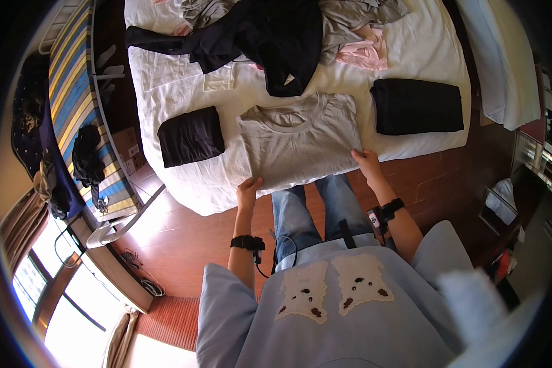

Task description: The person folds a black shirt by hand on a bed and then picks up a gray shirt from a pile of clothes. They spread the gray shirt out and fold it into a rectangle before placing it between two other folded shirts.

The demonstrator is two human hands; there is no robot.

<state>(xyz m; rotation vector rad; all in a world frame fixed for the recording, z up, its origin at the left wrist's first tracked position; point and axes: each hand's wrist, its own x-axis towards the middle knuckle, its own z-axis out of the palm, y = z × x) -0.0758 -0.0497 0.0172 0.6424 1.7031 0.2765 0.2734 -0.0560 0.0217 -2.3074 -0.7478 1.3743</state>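
A folded black garment [191, 136] lies left of centre on the white bed [178, 86], and another folded black piece [418, 105] lies at upper right. Along the top edge sits a heap of black clothes [270, 37], grey clothes [356, 18] and a pink item [365, 54]. A striped cloth [80, 92] hangs at upper left over the reddish wooden floor [184, 245].

Strong fisheye, dark vignette around the circular edge, straight lines bowed. Daylight from window [55, 288] lower left, blown out there. White bed [184, 184] sheet bright, evenly lit. Room's right side dim. Pale blurred patch lower right, out of focus.
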